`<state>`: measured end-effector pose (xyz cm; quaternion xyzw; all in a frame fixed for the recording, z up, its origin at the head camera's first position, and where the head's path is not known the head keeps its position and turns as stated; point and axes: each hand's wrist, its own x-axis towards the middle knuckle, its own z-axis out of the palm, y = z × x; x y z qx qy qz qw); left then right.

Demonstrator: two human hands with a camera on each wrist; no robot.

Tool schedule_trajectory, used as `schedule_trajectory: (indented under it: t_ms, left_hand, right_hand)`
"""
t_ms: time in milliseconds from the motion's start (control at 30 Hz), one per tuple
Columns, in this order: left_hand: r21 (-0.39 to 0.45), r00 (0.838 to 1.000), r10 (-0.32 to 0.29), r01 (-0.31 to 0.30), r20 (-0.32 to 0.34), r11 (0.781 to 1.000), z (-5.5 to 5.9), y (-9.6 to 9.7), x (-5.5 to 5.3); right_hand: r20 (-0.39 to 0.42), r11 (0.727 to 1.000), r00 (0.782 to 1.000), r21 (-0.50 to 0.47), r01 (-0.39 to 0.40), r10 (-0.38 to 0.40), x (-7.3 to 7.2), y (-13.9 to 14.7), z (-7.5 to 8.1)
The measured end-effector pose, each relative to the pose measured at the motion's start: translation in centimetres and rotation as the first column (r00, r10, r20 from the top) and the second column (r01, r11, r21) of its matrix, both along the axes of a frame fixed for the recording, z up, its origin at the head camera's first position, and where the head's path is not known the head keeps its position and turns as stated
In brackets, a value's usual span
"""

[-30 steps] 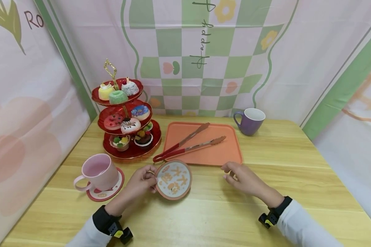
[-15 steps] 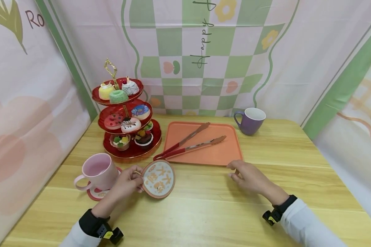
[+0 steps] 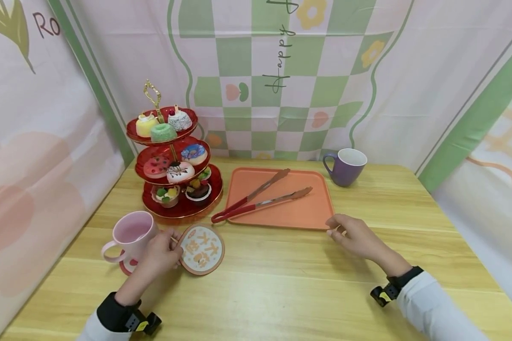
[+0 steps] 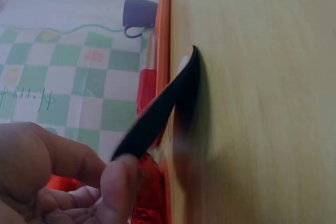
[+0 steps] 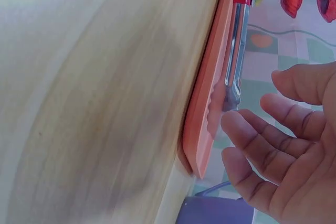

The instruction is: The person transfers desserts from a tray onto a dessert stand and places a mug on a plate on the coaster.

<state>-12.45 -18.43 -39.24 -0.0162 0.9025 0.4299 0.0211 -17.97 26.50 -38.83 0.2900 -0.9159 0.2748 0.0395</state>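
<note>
My left hand (image 3: 161, 251) pinches the left edge of a round coaster (image 3: 202, 249) with an orange rim and orange characters. Seen edge-on in the left wrist view, the coaster (image 4: 160, 108) is tilted with its dark underside showing; whether its far edge touches the table I cannot tell. Just left of that hand, a pink mug (image 3: 132, 237) stands on a red-rimmed coaster (image 3: 128, 268), partly hidden. My right hand (image 3: 358, 237) is by the front right corner of the orange tray (image 3: 303, 215), fingers loosely bent around nothing. Red-handled tongs (image 3: 260, 205) lie spread on the tray.
A three-tier red stand (image 3: 181, 210) with several cakes, donuts and tarts rises at the back left. Near the table's back edge stands a purple mug (image 3: 345, 169). A patterned cloth (image 3: 277, 118) hangs behind the wooden table (image 3: 290, 284).
The left hand has carried the coaster leftward, towards the pink mug. My right hand has shifted a little right and away from me, to the tray's corner.
</note>
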Motion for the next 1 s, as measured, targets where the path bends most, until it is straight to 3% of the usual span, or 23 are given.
schedule_trajectory:
  t_ms: [167, 333, 433, 633, 767, 1000]
  left_hand:
    - [-0.200, 1.000, -0.009, 0.011, 0.009, 0.980, 0.0, 0.2, -0.2]
    - [-0.379, 0.999, -0.028, 0.038, 0.032, 0.925, 0.0, 0.8, -0.5]
    - [-0.444, 0.998, -0.041, 0.056, 0.043, 0.895, -0.1, 1.1, -0.6]
    - [-0.519, 0.991, -0.117, 0.130, 0.058, 0.845, -0.2, 1.4, -0.7]
    - [-0.521, 0.986, -0.148, 0.166, 0.077, 0.837, -0.2, 1.5, -0.6]
    - [-0.512, 0.985, -0.143, 0.173, 0.098, 0.841, 0.1, 1.7, -0.6]
  right_hand:
    - [0.017, 1.000, 1.000, -0.003, 0.010, -0.010, -0.2, 0.3, 0.0]
    - [0.026, 1.000, 0.999, 0.004, 0.022, -0.022, -0.3, 0.4, 0.0]
    - [0.035, 0.999, 0.999, 0.009, 0.031, -0.032, -0.3, 0.4, 0.1]
    - [0.051, 0.999, 0.998, 0.007, 0.041, -0.042, -0.2, 0.3, 0.2]
    - [0.048, 0.999, 0.998, 0.002, 0.045, -0.045, -0.2, 0.2, 0.2]
    - [0.052, 0.998, 0.997, -0.009, 0.065, -0.064, -0.6, 0.5, -0.2]
